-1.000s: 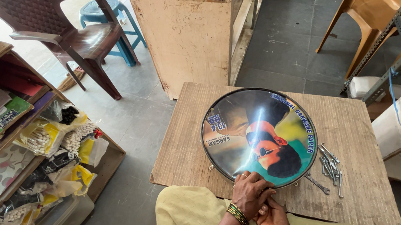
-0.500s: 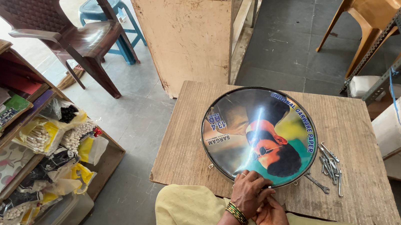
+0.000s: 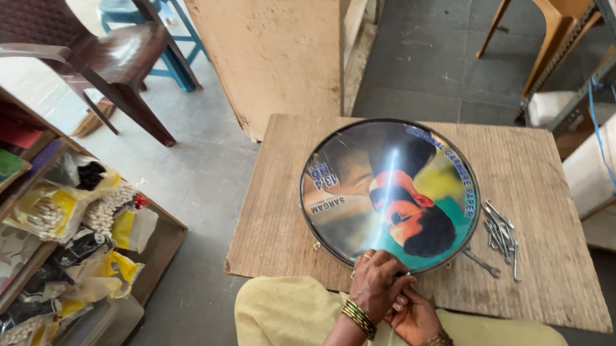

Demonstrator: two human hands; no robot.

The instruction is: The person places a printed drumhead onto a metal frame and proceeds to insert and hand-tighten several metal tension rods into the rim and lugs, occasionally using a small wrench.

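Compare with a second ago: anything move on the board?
Nothing visibly changed. Left hand and right hand stay together at the near rim of the round drum; what they grip is hidden. The metal rods lie unmoved on the wooden board.

Gold bangles on both wrists; finger ring; pale yellow garment.

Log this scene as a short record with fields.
surface: low wooden table
main thing: round drum, glossy printed head up, flat on the table
left hand: on the drum's near rim
right hand: beside the left, at the near rim
loose parts: metal rods on the table, right of the drum
left side: shelves of bagged goods
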